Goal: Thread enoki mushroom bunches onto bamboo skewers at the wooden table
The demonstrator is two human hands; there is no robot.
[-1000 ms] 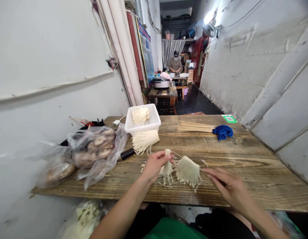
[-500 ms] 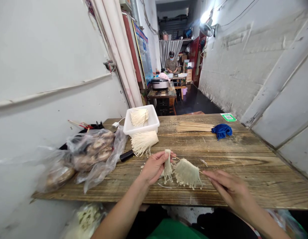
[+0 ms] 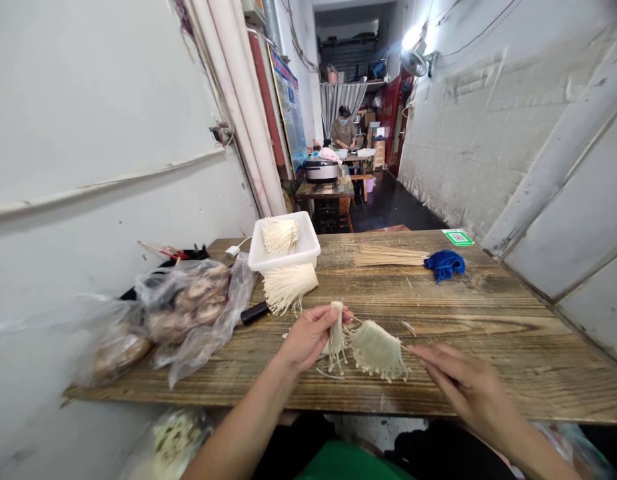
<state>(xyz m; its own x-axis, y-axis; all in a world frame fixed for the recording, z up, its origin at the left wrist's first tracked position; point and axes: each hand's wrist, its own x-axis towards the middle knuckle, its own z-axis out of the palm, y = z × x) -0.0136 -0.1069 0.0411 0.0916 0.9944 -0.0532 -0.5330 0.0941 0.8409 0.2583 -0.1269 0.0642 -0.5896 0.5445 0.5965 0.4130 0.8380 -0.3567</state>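
Near the table's front edge, my left hand [image 3: 310, 335] pinches a small bunch of enoki mushrooms [image 3: 336, 340], its thin stems hanging down. A bamboo skewer [image 3: 355, 318] reaches that bunch with its left end. Further along, the skewer carries a wider fan of enoki [image 3: 381, 350], caps downward. My right hand [image 3: 458, 373] grips the skewer's right end between thumb and fingers. Behind my left hand lies a larger clump of enoki [image 3: 290, 287] on the table, beside a white plastic tub [image 3: 307, 258] with more enoki inside. A black handle [image 3: 254, 313] shows left of the clump.
Clear bags of brown mushrooms [image 3: 188, 307] stand at the left. Loose skewers [image 3: 388, 255] lie at the back with a blue cloth [image 3: 444, 265] over one end. A green QR card [image 3: 457, 237] is at the far edge. Another person [image 3: 343, 130] works further back.
Hardly anything differs. My hands, the skewer and the enoki stay almost in place, shifted very slightly to the right in the picture.
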